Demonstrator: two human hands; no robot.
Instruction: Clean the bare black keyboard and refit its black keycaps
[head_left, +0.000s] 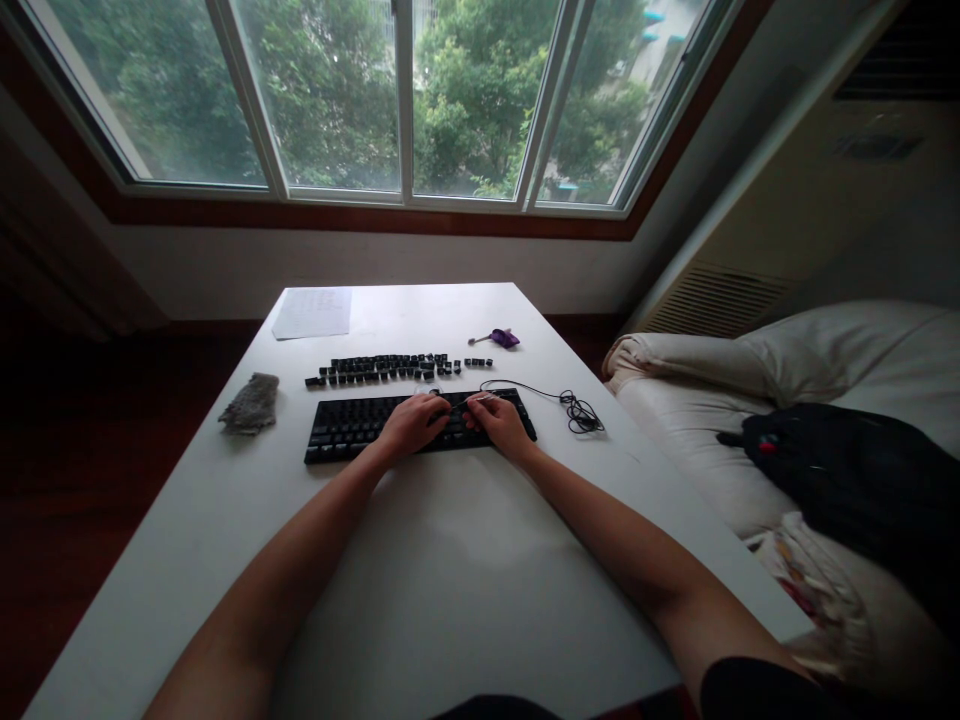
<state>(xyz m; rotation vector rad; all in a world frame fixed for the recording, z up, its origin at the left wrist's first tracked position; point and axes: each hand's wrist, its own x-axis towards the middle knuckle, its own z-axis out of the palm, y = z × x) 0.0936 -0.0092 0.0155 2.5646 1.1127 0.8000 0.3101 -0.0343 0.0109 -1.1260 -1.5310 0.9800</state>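
A black keyboard (351, 422) lies across the white table in front of me. Over its middle, my left hand (412, 424) is closed, with fingers curled together; what they pinch, if anything, is too small to make out. My right hand (498, 420) rests just to the right, above the keyboard's right part. Its thumb and fingers pinch a thin light-coloured tool (480, 397) whose kind I cannot make out. The fingertips of both hands are close together. Loose black keycaps (390, 368) stand in rows just behind the keyboard.
At the left lies a grey cloth (251, 404), with paper (313, 312) farther back. A small purple brush-like item (504, 338) lies behind the keycaps. The coiled black cable (582, 412) sits right of the keyboard. A sofa (675, 400) with a black bag (847, 470) adjoins the table.
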